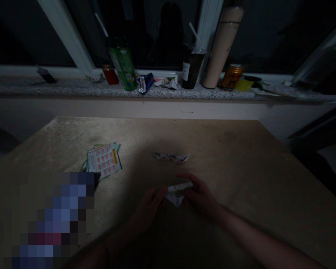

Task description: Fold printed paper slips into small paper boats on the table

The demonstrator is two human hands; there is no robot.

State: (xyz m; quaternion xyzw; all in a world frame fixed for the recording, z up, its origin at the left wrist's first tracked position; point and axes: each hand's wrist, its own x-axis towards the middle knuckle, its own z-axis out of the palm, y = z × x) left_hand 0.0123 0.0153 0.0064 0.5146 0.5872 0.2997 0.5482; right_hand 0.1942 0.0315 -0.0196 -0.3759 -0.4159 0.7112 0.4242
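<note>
Between my hands is a small folded paper (176,198), printed, with a flat band along the top and a point facing down. My left hand (154,198) pinches its left end between thumb and fingers. On the right end, my right hand (198,192) grips it, with the index finger raised along the top edge. Just beyond my hands, two small folded paper boats (171,157) lie end to end on the table. Farther left rests a stack of printed paper sheets (103,160). Dim light and shadow hide some of my fingers.
The table (226,149) meets a wall below a granite windowsill (162,92). On the sill stand a green bottle (126,67), a dark cup with a straw (190,71), a tall pale cylinder (222,48), an orange can (232,77) and crumpled wrappers. A blurred-out patch covers the lower left.
</note>
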